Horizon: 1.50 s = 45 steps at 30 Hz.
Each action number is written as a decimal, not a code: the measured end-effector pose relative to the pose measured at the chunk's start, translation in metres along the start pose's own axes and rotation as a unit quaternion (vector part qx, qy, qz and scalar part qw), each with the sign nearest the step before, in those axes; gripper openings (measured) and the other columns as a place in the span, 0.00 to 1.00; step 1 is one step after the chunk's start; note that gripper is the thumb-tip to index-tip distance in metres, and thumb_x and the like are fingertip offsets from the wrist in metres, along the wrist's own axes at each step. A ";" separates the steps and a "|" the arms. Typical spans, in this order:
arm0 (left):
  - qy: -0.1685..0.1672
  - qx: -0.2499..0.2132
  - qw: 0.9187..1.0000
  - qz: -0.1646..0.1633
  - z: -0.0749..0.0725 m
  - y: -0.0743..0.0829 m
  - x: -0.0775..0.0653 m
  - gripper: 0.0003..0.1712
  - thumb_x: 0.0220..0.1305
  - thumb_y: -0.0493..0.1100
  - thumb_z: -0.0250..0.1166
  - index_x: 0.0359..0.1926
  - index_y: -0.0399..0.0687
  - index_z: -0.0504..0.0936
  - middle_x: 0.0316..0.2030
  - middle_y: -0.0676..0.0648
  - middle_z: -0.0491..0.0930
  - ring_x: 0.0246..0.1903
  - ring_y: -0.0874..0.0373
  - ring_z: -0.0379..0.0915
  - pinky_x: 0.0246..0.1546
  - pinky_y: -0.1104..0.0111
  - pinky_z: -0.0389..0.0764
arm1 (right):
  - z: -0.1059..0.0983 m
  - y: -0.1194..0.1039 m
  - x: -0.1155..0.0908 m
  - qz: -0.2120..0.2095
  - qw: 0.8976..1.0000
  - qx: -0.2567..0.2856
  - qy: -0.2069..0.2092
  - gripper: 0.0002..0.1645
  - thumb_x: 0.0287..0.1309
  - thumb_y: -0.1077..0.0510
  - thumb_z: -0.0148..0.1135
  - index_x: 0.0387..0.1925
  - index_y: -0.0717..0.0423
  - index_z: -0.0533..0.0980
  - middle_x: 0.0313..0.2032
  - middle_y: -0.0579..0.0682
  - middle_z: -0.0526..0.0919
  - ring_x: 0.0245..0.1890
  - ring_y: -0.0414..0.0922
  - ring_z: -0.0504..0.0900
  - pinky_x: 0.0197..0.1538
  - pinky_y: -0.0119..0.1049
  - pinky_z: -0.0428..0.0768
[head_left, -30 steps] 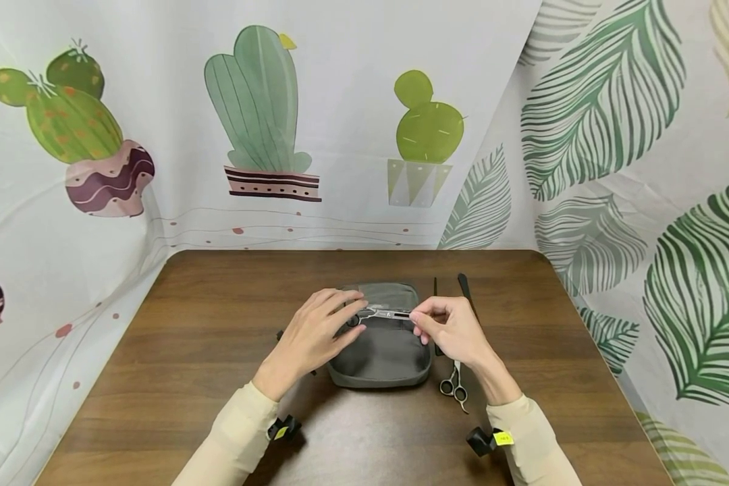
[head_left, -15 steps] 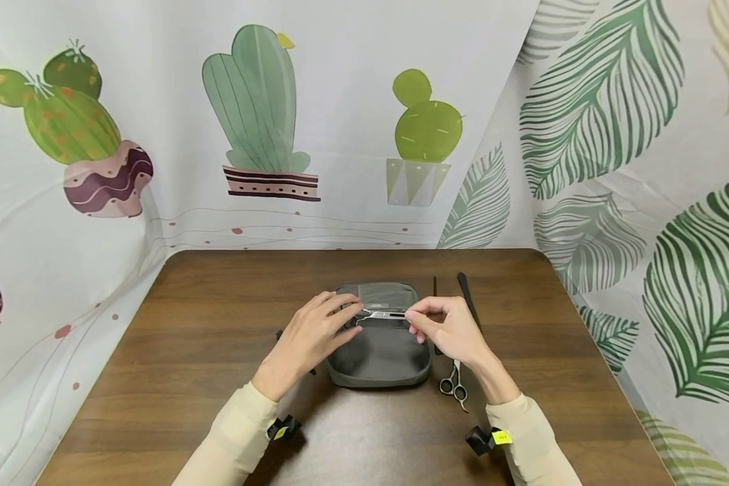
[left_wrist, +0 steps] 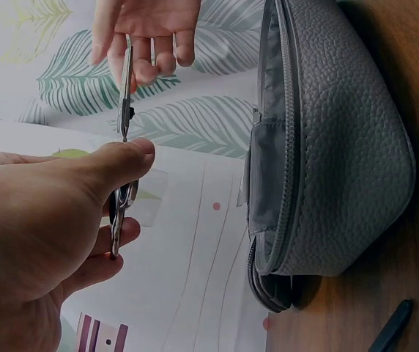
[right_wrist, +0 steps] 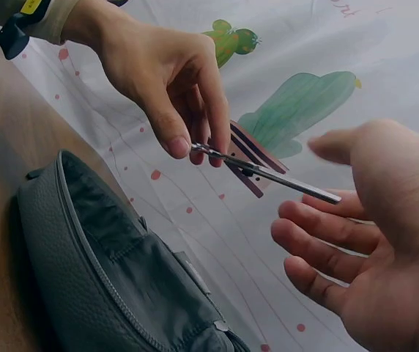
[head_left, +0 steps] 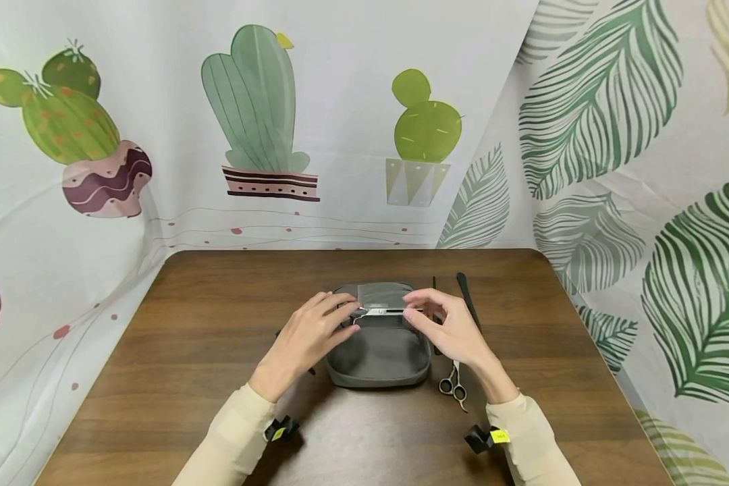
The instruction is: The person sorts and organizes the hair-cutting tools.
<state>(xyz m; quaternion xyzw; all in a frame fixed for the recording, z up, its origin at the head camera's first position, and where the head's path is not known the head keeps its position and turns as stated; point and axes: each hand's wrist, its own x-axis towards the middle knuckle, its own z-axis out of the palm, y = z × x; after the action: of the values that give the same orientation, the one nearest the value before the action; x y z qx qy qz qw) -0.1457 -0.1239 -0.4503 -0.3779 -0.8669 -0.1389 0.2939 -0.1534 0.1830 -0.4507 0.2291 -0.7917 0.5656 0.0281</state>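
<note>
My left hand (head_left: pixel 304 334) pinches a pair of silver hairdressing scissors (head_left: pixel 381 312) at the handle end, thumb on one side and fingers on the other. The blades point right, above the case, and look closed. Around the blade end, my right hand (head_left: pixel 452 327) is spread with thumb and fingers apart. The right wrist view shows the blade tip (right_wrist: pixel 330 196) beside its fingers, not gripped. Below both hands stands a grey zippered case (head_left: pixel 376 368), unzipped, with its lid folded back; the left wrist view shows its pebbled side (left_wrist: pixel 341 147) and grey lining.
A second pair of scissors (head_left: pixel 452 388) lies right of the case, partly under my right wrist. Beyond that hand lies a long black tool (head_left: pixel 469 297), with a thin dark stick (head_left: pixel 435 285) beside it. Left of the case, a dark slim object (left_wrist: pixel 394 328) rests on the wooden table (head_left: pixel 231 283).
My right hand has let go of the scissors' blade end and its fingers have spread. My left hand keeps its hold on the handles, shifted slightly left.
</note>
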 end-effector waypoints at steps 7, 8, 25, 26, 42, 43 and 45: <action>-0.003 0.000 1.000 -0.021 -0.004 -0.008 -0.004 0.24 0.64 0.45 0.85 0.58 0.43 0.93 0.56 0.43 0.93 0.58 0.47 0.91 0.70 0.47 0.87 | -0.007 0.011 0.004 -0.044 0.999 0.000 0.017 0.21 0.75 0.65 0.70 0.66 0.59 0.83 0.56 0.67 0.90 0.50 0.40 0.89 0.57 0.32 0.87; -0.003 0.000 1.000 -0.023 -0.005 -0.009 -0.005 0.24 0.64 0.45 0.85 0.58 0.42 0.93 0.56 0.43 0.93 0.57 0.47 0.91 0.70 0.47 0.87 | -0.008 0.013 0.004 -0.043 0.999 -0.007 0.023 0.22 0.75 0.65 0.70 0.66 0.58 0.83 0.56 0.67 0.90 0.50 0.39 0.88 0.57 0.31 0.87; 0.005 0.012 0.998 -0.068 -0.014 -0.037 -0.021 0.24 0.62 0.45 0.87 0.56 0.40 0.93 0.54 0.42 0.93 0.49 0.45 0.89 0.50 0.54 0.93 | -0.008 0.054 0.008 0.047 0.992 -0.097 0.064 0.20 0.79 0.56 0.70 0.66 0.59 0.84 0.55 0.59 0.91 0.54 0.54 0.89 0.55 0.34 0.86; 0.002 0.013 0.997 -0.072 -0.015 -0.038 -0.022 0.24 0.63 0.45 0.86 0.56 0.40 0.93 0.54 0.42 0.93 0.49 0.45 0.89 0.50 0.54 0.93 | -0.007 0.056 0.008 0.055 0.991 -0.104 0.059 0.21 0.79 0.55 0.70 0.66 0.59 0.83 0.56 0.59 0.91 0.54 0.54 0.89 0.56 0.36 0.87; -0.009 -0.009 0.995 -0.100 -0.007 -0.065 -0.038 0.21 0.65 0.43 0.85 0.55 0.37 0.93 0.52 0.38 0.93 0.45 0.42 0.89 0.47 0.51 0.93 | -0.003 0.070 0.005 0.054 0.984 -0.170 -0.005 0.27 0.79 0.55 0.71 0.71 0.63 0.80 0.68 0.64 0.84 0.60 0.62 0.87 0.60 0.61 0.90; -0.014 -0.011 0.994 -0.104 -0.007 -0.067 -0.039 0.21 0.65 0.44 0.85 0.55 0.37 0.93 0.52 0.38 0.93 0.46 0.42 0.90 0.47 0.51 0.93 | -0.003 0.070 0.004 0.056 0.984 -0.169 -0.011 0.28 0.79 0.55 0.70 0.72 0.63 0.80 0.69 0.64 0.83 0.60 0.62 0.87 0.60 0.61 0.89; -0.026 -0.014 0.993 -0.112 -0.006 -0.070 -0.041 0.21 0.66 0.44 0.84 0.56 0.37 0.93 0.53 0.37 0.93 0.47 0.41 0.90 0.48 0.50 0.93 | -0.003 0.071 0.004 0.059 0.983 -0.173 -0.024 0.29 0.80 0.54 0.70 0.74 0.62 0.79 0.71 0.64 0.82 0.63 0.62 0.86 0.62 0.61 0.89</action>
<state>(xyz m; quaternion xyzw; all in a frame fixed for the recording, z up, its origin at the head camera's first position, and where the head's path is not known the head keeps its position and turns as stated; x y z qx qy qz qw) -0.1731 -0.1976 -0.4719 -0.2859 -0.9090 -0.1729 0.2492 -0.1856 0.2025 -0.5111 0.1871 -0.8901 0.4154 0.0144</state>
